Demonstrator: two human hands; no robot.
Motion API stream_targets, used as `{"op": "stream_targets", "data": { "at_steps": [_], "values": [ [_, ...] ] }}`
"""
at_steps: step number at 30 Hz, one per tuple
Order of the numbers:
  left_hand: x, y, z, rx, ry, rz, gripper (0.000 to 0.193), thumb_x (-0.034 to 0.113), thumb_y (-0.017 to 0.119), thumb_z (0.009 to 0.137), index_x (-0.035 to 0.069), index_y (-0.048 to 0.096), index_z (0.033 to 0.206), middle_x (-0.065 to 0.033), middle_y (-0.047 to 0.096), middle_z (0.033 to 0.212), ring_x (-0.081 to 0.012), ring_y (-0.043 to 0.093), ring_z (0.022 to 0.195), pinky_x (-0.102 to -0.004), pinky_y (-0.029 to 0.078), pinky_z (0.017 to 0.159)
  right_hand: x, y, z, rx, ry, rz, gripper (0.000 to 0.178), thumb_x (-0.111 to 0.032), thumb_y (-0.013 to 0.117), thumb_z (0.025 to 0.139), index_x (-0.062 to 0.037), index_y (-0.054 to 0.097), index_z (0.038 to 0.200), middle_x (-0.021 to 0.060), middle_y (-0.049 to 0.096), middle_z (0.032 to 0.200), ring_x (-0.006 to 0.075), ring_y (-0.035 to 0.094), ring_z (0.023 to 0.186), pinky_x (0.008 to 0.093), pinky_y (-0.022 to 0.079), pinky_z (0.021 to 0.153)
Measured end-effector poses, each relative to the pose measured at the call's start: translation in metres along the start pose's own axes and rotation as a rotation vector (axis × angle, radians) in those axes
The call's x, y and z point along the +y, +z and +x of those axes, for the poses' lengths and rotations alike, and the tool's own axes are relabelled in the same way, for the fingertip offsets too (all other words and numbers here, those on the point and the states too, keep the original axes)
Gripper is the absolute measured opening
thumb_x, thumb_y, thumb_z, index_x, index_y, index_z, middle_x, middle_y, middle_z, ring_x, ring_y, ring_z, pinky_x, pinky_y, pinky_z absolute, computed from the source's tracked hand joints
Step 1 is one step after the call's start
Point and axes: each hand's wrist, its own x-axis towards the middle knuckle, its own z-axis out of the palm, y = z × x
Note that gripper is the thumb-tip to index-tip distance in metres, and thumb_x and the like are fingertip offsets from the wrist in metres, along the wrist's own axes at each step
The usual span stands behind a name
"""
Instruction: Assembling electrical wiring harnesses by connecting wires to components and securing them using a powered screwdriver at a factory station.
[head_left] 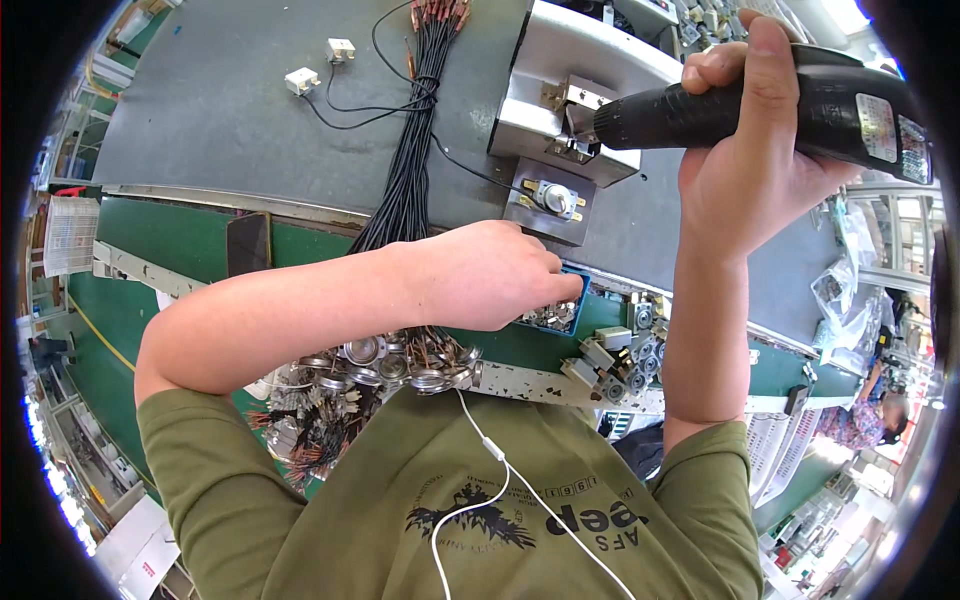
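Observation:
My right hand (745, 150) is wrapped round a black electric screwdriver (660, 118), held sideways at the upper right. The screwdriver's ribbed nose points left at a small metal part (588, 97) on a silver metal fixture (548, 62); exact contact at its tip is too small to tell. My left hand (500, 270) bends over a blue tray (578, 318) of small metal pieces (550, 316). Its fingers are curled down into the tray, and whatever they pinch is hidden. Just beyond it, a round-topped thermostat-like part (555, 198) with brass tabs sits on a metal block (570, 230).
A bundle of black wires (410, 165) runs across the grey bench (230, 110), with two white connectors (302, 81) on loose leads. Several metal-ringed parts (365, 352) lie below my left forearm. Square-bodied parts (615, 340) cluster right of the tray. Another person (868, 420) is far right.

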Motion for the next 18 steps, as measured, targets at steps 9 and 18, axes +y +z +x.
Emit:
{"op": "stream_targets", "data": {
  "at_steps": [9,18],
  "values": [
    [-0.003,-0.001,0.0,-0.037,-0.07,-0.071,0.014,0.015,0.062,0.092,0.004,0.062,0.102,-0.0116,0.067,0.091,-0.0332,0.069,0.093,-0.0457,0.053,0.084,-0.008,0.008,-0.006,-0.085,-0.003,-0.052,0.016,-0.003,0.068,0.098,0.0052,0.061,0.109,0.0093,0.065,0.082,0.0126,0.059,0.056,0.0261,0.049,0.053],
    [-0.004,-0.011,-0.007,0.008,-0.045,0.016,0.012,0.017,0.064,0.093,0.006,0.066,0.096,-0.0094,0.067,0.09,-0.0311,0.068,0.091,-0.0448,0.052,0.084,-0.008,0.018,-0.01,-0.005,-0.085,-0.195,0.018,0.005,0.066,0.097,0.0039,0.057,0.113,0.0102,0.066,0.085,0.0128,0.059,0.056,0.0259,0.048,0.053]
  ]
}}
